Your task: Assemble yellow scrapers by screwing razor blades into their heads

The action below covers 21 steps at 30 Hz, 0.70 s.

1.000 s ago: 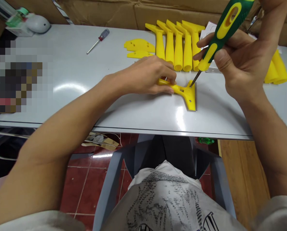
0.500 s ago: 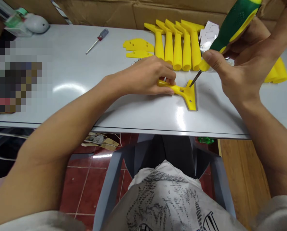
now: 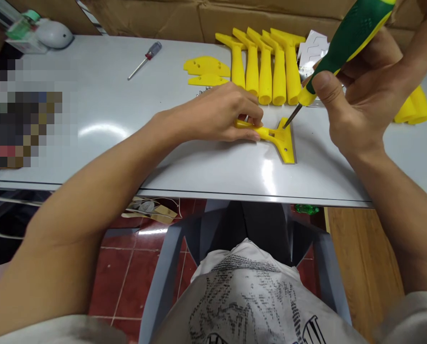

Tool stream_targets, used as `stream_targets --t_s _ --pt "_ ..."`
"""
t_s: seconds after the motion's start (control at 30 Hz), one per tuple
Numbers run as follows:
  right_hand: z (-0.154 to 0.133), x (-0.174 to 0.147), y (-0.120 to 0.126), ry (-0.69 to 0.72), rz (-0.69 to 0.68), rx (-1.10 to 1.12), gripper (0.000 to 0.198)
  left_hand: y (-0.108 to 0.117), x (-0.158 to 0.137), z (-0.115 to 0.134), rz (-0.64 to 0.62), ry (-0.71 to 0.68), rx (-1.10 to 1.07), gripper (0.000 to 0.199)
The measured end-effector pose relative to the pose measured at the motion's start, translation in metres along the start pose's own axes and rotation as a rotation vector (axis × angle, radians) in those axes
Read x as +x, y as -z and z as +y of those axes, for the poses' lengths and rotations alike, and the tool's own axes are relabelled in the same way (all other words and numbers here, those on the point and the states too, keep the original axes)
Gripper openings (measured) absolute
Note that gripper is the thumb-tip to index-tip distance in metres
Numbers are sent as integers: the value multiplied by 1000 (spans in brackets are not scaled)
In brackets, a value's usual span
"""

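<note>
A yellow plastic scraper [image 3: 286,141] lies on the table, its wide head to the right with a thin blade edge showing along it. My left hand [image 3: 235,112] is closed around the scraper's handle and holds it against the tabletop. In my right hand [image 3: 360,102] is a screwdriver [image 3: 345,40] with a green and yellow grip, tilted with its shaft pointing down to the left. Its tip meets the upper hole of the scraper head; a screw there is too small to make out. The lower hole shows a small metallic spot.
Several yellow scraper handles [image 3: 265,71] stand in a row behind my hands. Left of them are flat yellow plates [image 3: 208,67] and small screws [image 3: 203,91]. A clear-handled screwdriver [image 3: 145,59] lies farther left. White blades [image 3: 312,48] and more yellow handles [image 3: 414,107] are on the right.
The scraper head has shifted slightly to the right. My right hand and the screwdriver have moved a little right with it, the tip staying at the upper hole.
</note>
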State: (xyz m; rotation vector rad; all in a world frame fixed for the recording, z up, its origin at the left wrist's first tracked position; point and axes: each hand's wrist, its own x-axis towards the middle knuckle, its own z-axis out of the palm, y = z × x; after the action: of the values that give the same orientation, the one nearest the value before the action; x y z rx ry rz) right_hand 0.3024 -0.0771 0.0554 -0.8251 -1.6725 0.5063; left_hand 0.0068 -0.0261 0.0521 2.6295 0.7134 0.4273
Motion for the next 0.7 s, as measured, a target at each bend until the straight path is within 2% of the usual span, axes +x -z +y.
stream_targets --t_s 0.13,0.27,0.37,0.43,0.57,0.7 --pt "1 -1 0 31 61 -130 59 -1 0 -1 7 0 8 37" --pt "12 1 0 176 47 -44 48 -1 -1 -1 19 -5 43 35" --pt "18 2 0 254 12 38 63 -1 -1 -1 9 0 59 32" --pt "21 2 0 233 12 61 65 -1 -1 -1 5 1 55 32" --pt "28 1 2 190 27 62 53 -1 -1 -1 12 4 22 34" --pt "33 0 5 162 10 56 53 0 0 0 18 1 -13 36"
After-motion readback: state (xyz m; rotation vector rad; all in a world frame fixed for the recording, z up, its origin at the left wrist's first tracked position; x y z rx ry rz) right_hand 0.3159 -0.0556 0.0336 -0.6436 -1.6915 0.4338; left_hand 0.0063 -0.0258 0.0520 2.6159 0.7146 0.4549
